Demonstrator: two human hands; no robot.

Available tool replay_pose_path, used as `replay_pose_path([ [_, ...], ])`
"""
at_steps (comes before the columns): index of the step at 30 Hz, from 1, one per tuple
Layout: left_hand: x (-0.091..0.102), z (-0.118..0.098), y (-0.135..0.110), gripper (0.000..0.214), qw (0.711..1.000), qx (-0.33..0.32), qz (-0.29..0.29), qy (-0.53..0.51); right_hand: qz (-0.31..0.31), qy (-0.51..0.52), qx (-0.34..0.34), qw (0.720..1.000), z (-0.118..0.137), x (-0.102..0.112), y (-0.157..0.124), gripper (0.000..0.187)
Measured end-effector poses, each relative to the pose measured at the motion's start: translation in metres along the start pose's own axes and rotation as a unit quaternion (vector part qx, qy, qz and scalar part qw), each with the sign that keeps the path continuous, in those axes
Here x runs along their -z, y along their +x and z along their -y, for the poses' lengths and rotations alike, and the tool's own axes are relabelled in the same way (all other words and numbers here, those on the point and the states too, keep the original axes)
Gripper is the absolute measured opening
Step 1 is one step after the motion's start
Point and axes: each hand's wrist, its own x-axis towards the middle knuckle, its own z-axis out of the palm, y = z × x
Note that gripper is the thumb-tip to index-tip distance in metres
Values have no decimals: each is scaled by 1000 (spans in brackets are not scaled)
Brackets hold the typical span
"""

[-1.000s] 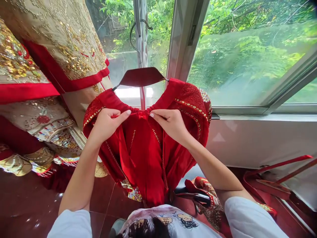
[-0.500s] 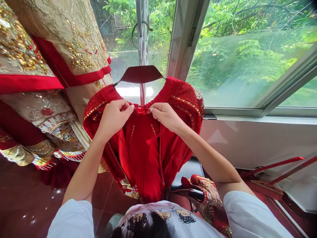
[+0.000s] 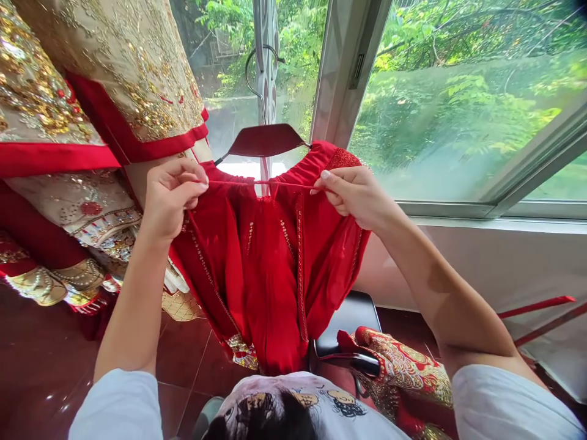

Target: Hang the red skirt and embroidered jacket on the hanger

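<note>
A red skirt with gold beaded trim [image 3: 275, 275] hangs from a dark red hanger [image 3: 265, 141] in front of me. Across its gathered waist a thin red drawstring [image 3: 238, 183] is stretched nearly level. My left hand [image 3: 172, 195] pinches one end of the drawstring at the left. My right hand [image 3: 351, 194] pinches the other end at the right, thumb against fingers. Between the hands the two cords meet at a small gap in the middle of the waistband.
Sequined cream and red garments [image 3: 137, 79] hang close on the left. A black chair [image 3: 351, 321] stands below right with a red and gold garment [image 3: 408, 366] on it. A window [image 3: 449, 140] with a metal frame is behind. Red poles [image 3: 541, 305] lean at far right.
My hands have moved apart from the middle of the waistband, pulling the red drawstring out to both sides. The waistband is now more gathered.
</note>
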Motion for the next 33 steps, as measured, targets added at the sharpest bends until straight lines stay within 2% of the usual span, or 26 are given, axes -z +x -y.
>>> replay_pose_path([
  [2, 2, -6, -2, 9, 994, -35, 27, 98, 69, -7, -29, 997, 2, 0, 6, 27],
  [3, 1, -9, -2, 10, 985, -58, 16, 159, 119, -20, -32, 992, 3, 0, 10, 21],
  [5, -8, -13, -2, 10, 967, -93, -31, 235, 229, -35, -14, 973, 7, -3, 17, 12],
  [7, -24, -14, 0, 7, 967, -103, -84, 216, 291, -22, 22, 956, 11, -8, 22, 11],
  [9, -44, -13, 2, 8, 974, -100, -123, 162, 261, 14, 55, 964, 12, -16, 26, 15],
  [12, -73, -14, 0, 8, 979, -97, -135, 122, 113, 64, 98, 987, 7, -28, 30, 26],
  [15, -91, -14, -8, 12, 991, -82, -67, 78, -23, 42, 156, 987, -5, -39, 33, 27],
  [17, -95, -12, -12, 17, 996, -69, -14, 47, -69, -17, 208, 976, -14, -45, 34, 21],
  [19, -93, -7, -13, 21, 998, -58, 19, 28, -76, -89, 258, 959, -22, -50, 33, 20],
  [22, -88, 2, -9, 21, 997, -55, 35, 31, -88, -164, 302, 935, -31, -59, 30, 27],
  [28, -85, 15, -1, 9, 993, -85, 33, 69, -101, -259, 304, 911, -33, -71, 30, 34],
  [33, -85, 18, 0, 13, 993, -104, 29, 55, -93, -311, 309, 894, -21, -70, 32, 37],
])
